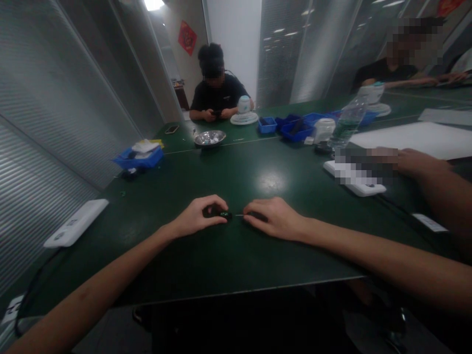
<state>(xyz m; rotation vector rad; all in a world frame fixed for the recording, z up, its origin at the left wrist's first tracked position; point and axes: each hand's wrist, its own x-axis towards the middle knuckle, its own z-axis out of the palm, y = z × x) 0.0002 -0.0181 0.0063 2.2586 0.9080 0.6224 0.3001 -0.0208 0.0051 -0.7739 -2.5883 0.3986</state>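
My left hand (pixel 201 216) rests over the green tabletop, its thumb and fingers curved around a small black piece with green spots (pixel 225 215). That piece is too small to name. Facing it from the right, my right hand (pixel 275 216) is closed, with thumb and fingertips pinched together. A thin metal shaft (pixel 239 215) sticks out of the pinch and points left toward the black piece. A narrow gap seems to lie between the two. The rest of the shafted tool is hidden in my palm.
A white power strip (pixel 77 223) lies at left, another (pixel 354 178) at right beside a co-worker's hand (pixel 413 162). Farther back are a blue bin (pixel 149 160), a metal dish (pixel 199 142), several blue trays (pixel 267 127) and a plastic bottle (pixel 348 123). A person (pixel 217 91) sits opposite.
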